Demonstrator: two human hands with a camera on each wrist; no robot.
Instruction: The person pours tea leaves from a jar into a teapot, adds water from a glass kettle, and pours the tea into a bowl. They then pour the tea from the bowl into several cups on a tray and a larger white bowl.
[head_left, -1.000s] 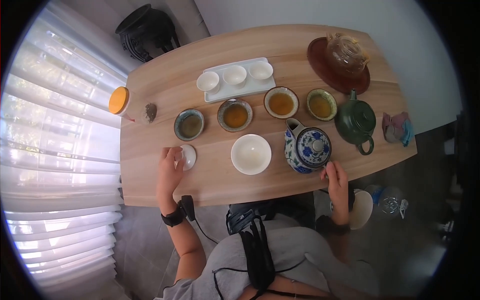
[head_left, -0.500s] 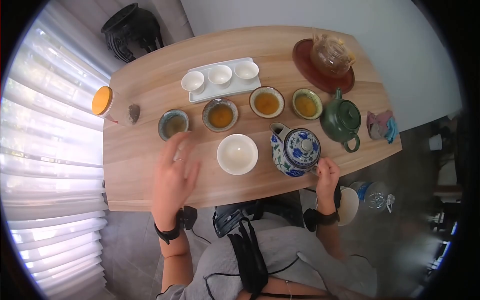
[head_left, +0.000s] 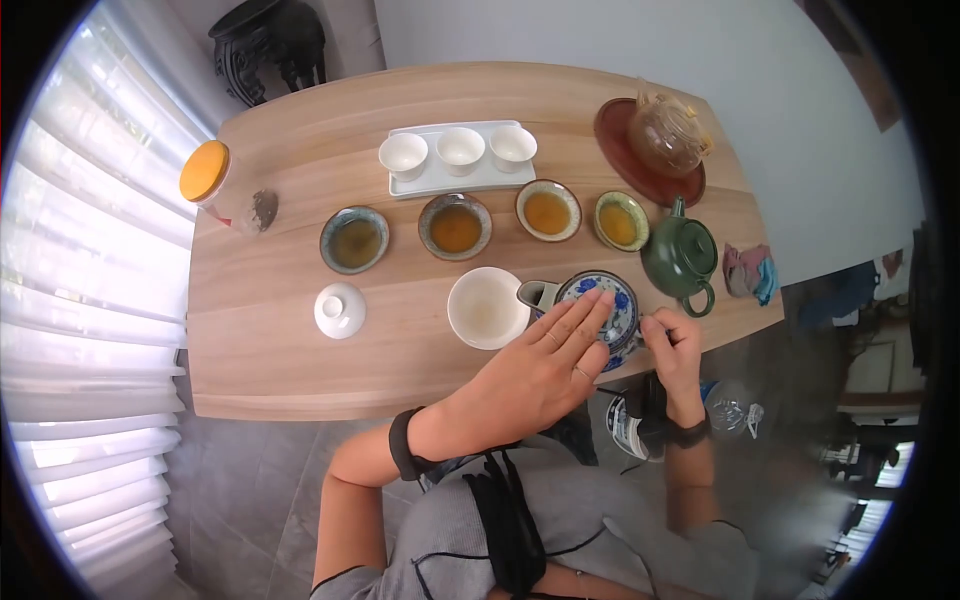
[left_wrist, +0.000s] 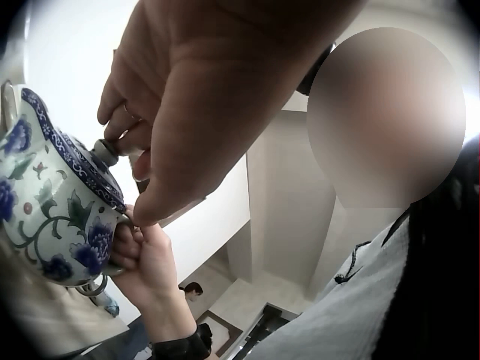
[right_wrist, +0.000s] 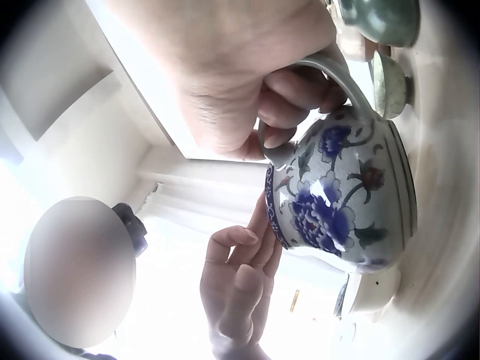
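A blue-and-white floral teapot is held by its handle in my right hand, the fingers curled through the loop. My left hand reaches across, its nearly straight fingers lying over the teapot's lid. In the left wrist view the lid's knob shows right at those fingertips. The teapot's spout overlaps the right rim of a white bowl, which has pale liquid inside. A small white lid lies on the table to the left.
Behind the bowl stand several tea-filled cups. Farther back, a white tray bears three white cups. A green teapot, a cloth and a glass teapot are at the right; an orange-lidded jar is at the left.
My left hand has let go of the small white lid and crossed right onto the teapot's lid. The right hand has brought the teapot left, its spout now at the bowl's rim.
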